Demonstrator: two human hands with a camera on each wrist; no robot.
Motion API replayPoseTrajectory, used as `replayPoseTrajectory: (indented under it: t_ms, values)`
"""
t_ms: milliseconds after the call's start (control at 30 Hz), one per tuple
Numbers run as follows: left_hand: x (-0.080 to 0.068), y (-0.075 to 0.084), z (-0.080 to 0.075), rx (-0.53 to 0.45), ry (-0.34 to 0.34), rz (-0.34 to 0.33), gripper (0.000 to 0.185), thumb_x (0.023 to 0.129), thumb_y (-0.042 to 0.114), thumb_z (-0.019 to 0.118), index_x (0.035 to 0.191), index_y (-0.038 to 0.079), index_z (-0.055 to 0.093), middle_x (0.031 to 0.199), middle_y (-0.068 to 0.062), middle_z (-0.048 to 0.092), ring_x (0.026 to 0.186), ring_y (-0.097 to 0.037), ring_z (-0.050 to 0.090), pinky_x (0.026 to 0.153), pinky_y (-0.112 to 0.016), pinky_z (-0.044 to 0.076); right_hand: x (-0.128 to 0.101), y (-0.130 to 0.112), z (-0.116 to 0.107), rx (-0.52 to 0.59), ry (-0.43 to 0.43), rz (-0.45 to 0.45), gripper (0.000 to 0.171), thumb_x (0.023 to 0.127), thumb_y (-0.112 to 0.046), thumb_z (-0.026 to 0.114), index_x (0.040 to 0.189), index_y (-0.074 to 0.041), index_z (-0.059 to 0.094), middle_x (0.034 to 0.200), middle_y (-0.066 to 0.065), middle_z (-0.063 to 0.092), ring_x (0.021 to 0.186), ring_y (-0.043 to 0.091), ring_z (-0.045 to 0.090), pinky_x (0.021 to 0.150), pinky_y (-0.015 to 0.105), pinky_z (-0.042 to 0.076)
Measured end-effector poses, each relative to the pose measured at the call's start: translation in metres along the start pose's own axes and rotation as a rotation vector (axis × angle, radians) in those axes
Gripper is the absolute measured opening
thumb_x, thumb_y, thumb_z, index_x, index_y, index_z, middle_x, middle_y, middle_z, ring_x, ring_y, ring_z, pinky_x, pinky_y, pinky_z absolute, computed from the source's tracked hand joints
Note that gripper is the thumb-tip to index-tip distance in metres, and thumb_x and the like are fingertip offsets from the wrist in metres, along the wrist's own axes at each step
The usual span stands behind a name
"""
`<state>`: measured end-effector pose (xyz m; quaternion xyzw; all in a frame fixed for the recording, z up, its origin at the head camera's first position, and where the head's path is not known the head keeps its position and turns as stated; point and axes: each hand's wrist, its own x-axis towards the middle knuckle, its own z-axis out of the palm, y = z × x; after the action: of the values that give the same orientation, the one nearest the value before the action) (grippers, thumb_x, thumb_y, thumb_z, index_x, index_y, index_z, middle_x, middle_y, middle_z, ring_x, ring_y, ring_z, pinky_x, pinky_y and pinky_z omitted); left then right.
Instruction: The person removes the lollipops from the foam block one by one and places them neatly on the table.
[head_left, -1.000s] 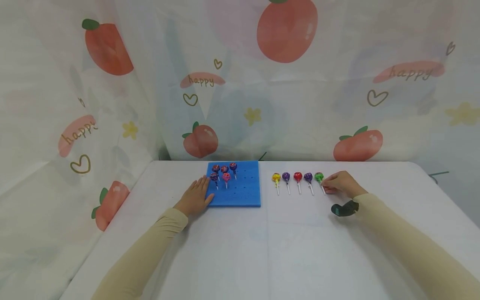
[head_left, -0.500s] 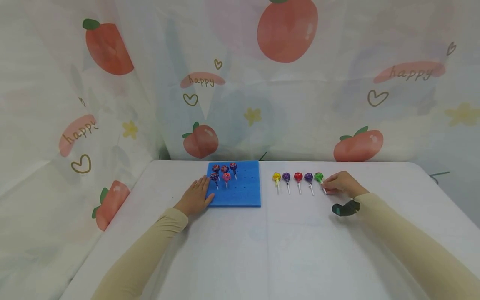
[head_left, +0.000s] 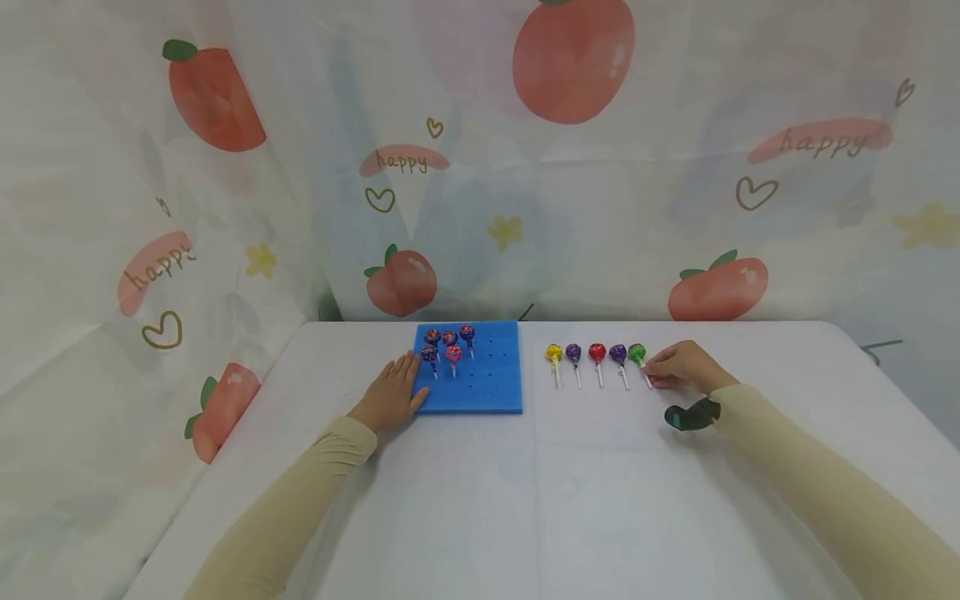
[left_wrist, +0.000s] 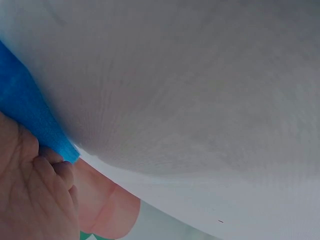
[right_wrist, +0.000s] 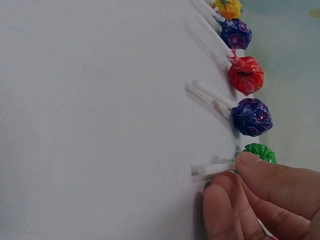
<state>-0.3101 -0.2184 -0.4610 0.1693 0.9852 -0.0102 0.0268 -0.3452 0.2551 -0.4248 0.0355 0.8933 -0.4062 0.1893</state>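
One green lollipop (right_wrist: 264, 152), stick (right_wrist: 216, 169) in right grip (head_left: 682, 367)

The table (head_left: 450, 517) is white, with a faint crease down its middle and a rounded far right corner. A blue board (head_left: 495, 396) lies flat at its far edge. Just right of that, sticks toward the near side, runs a row: yellow lollipop (head_left: 553, 353), purple one (head_left: 573, 353), red one (head_left: 597, 352), second purple one (head_left: 618, 354), green one (head_left: 637, 353).

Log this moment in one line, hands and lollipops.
left hand: touching blue board | right hand: pinching green lollipop | on board: five standing lollipops | on table: four other lollipops in a row
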Motion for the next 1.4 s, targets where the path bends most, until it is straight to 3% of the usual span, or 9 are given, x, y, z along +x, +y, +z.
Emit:
replayPoseTrajectory:
  t_ms: [167, 367, 600, 833, 1000, 1167, 1400]
  values:
    - [0.0, 0.001, 0.0, -0.01, 0.006, 0.0, 0.068, 0.1, 0.042, 0.033, 0.148, -0.005, 0.018, 0.155, -0.022, 0.018, 0.145, -0.034, 0.018, 0.119, -0.045, 0.016, 0.002, 0.001, -0.001, -0.001, -0.002, 0.005, 0.04, 0.089, -0.015, 0.064, 0.116, 0.013, 0.058, 0.078, 0.0, 0.067, 0.067, 0.007, 0.062, 0.067, 0.018, 0.053]
    - [-0.002, 0.003, -0.002, -0.026, 0.025, -0.001, 0.067, 0.1, 0.04, 0.035, 0.146, -0.006, 0.02, 0.154, -0.023, 0.02, 0.144, -0.035, 0.02, 0.119, -0.046, 0.017, 0.0, -0.003, -0.008, -0.005, -0.062, 0.018, 0.041, 0.089, -0.017, 0.064, 0.116, 0.013, 0.058, 0.078, 0.001, 0.069, 0.071, 0.01, 0.065, 0.074, 0.022, 0.055]
    - [-0.003, 0.003, -0.003, -0.039, 0.016, 0.0, 0.068, 0.1, 0.04, 0.036, 0.146, -0.007, 0.02, 0.154, -0.023, 0.019, 0.144, -0.035, 0.02, 0.119, -0.046, 0.017, -0.008, -0.017, -0.02, -0.05, -0.073, -0.071, 0.042, 0.09, -0.019, 0.062, 0.117, 0.013, 0.058, 0.099, 0.015, 0.07, 0.089, 0.02, 0.067, 0.093, 0.043, 0.051]
    - [-0.003, 0.0, 0.0, -0.022, 0.015, -0.002, 0.068, 0.1, 0.041, 0.034, 0.147, -0.006, 0.019, 0.155, -0.023, 0.019, 0.144, -0.035, 0.019, 0.119, -0.046, 0.017, -0.008, -0.044, -0.019, -0.047, -0.096, -0.171, 0.045, 0.094, -0.02, 0.057, 0.124, 0.014, 0.052, 0.121, 0.027, 0.06, 0.109, 0.036, 0.062, 0.101, 0.05, 0.043]
    - [-0.005, 0.001, 0.0, -0.042, 0.035, 0.004, 0.067, 0.1, 0.039, 0.037, 0.146, -0.008, 0.021, 0.153, -0.025, 0.021, 0.143, -0.036, 0.022, 0.118, -0.047, 0.018, -0.001, -0.075, -0.005, -0.042, -0.115, -0.176, 0.05, 0.093, -0.025, 0.059, 0.125, 0.012, 0.052, 0.122, 0.027, 0.06, 0.113, 0.036, 0.06, 0.101, 0.047, 0.044]
    - [-0.006, 0.001, -0.001, -0.054, 0.059, 0.017, 0.066, 0.099, 0.036, 0.039, 0.144, -0.01, 0.023, 0.152, -0.027, 0.024, 0.142, -0.037, 0.024, 0.118, -0.047, 0.019, 0.004, -0.103, 0.015, -0.06, -0.142, -0.238, 0.043, 0.095, -0.023, 0.056, 0.125, 0.008, 0.054, 0.122, 0.025, 0.061, 0.114, 0.036, 0.06, 0.1, 0.045, 0.045]
    - [-0.004, 0.001, -0.002, -0.047, 0.066, 0.021, 0.066, 0.099, 0.037, 0.038, 0.145, -0.008, 0.023, 0.152, -0.026, 0.023, 0.143, -0.037, 0.023, 0.118, -0.047, 0.019, 0.008, -0.132, 0.044, -0.002, -0.187, -0.297, 0.037, 0.095, -0.017, 0.055, 0.125, 0.004, 0.056, 0.125, 0.026, 0.059, 0.114, 0.037, 0.059, 0.101, 0.046, 0.044]
